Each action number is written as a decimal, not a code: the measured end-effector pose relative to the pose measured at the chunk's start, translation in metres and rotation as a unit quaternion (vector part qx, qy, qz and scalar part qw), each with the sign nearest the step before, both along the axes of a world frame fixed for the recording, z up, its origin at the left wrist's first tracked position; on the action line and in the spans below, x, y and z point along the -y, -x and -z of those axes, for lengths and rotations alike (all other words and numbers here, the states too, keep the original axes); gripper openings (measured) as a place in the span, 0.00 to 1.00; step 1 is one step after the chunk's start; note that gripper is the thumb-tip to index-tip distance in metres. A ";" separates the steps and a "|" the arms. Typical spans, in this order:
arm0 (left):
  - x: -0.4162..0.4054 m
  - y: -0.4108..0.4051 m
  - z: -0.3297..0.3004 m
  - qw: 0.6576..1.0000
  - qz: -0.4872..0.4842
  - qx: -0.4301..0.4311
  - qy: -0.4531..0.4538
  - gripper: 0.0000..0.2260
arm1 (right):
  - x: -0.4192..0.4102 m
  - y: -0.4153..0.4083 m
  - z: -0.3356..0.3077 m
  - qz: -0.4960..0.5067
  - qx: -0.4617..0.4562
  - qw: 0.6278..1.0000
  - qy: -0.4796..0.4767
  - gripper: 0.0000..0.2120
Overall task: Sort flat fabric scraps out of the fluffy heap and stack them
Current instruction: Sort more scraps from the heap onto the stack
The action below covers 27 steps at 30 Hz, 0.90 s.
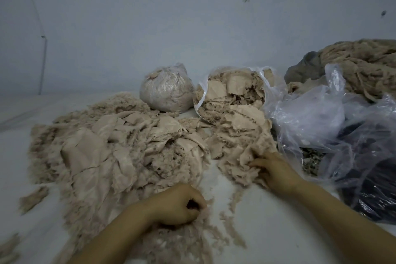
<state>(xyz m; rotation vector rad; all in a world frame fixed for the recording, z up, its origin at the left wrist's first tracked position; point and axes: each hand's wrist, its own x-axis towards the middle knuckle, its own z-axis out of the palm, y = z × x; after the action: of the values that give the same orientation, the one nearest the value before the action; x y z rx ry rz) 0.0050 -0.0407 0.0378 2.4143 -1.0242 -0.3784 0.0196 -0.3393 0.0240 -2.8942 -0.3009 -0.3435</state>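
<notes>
Left hand [180, 206] low in the centre, curled into a loose fist, knuckles up, fingers folded under with a dark hollow showing between thumb and fingers; whether anything sits inside cannot be told. Bare left forearm running in from the bottom edge, angled up and to the right. Right hand [274, 171] further forward and to the right, palm down, fingers spread and pointing left, fingertips pressed into soft material. Bare right forearm stretching diagonally from the lower right corner. Hands well apart, not touching.
</notes>
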 end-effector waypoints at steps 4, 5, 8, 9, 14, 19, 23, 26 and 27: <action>-0.005 0.001 -0.002 1.000 -0.012 -0.018 0.023 0.07 | -0.017 0.013 -0.003 -0.046 0.026 0.998 -0.025 0.17; -0.005 0.002 -0.001 0.999 -0.017 -0.015 0.035 0.07 | -0.023 0.019 -0.003 -0.081 0.030 0.996 -0.035 0.17; -0.004 0.003 0.000 0.994 -0.023 0.006 0.104 0.06 | -0.043 0.040 0.001 -0.155 -0.002 0.988 -0.012 0.20; -0.005 0.004 -0.002 0.992 -0.031 0.017 0.124 0.05 | -0.047 0.046 0.004 -0.168 0.004 0.986 0.006 0.19; -0.019 0.001 -0.006 0.970 -0.091 0.116 0.193 0.05 | -0.073 0.068 0.011 -0.169 0.043 0.984 0.039 0.18; -0.037 -0.006 0.001 0.968 -0.154 0.150 0.133 0.18 | -0.097 0.086 0.005 -0.294 -0.073 0.949 -0.090 0.13; -0.048 -0.008 0.007 0.969 -0.202 0.092 0.108 0.27 | -0.105 0.074 0.001 -0.172 -0.055 0.946 -0.268 0.16; -0.045 -0.008 0.009 0.959 -0.238 0.085 0.126 0.18 | -0.123 0.061 0.001 -0.118 -0.031 0.958 -0.259 0.09; -0.043 -0.008 0.009 0.954 -0.243 0.081 0.153 0.12 | -0.132 0.058 0.002 -0.109 -0.027 0.959 -0.260 0.10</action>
<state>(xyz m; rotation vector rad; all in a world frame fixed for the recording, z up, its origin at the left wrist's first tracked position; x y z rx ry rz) 0.0127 0.0023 0.0287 2.3306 -0.4726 0.1440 -0.0381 -0.2070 0.0217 -2.3233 -0.4401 -0.2582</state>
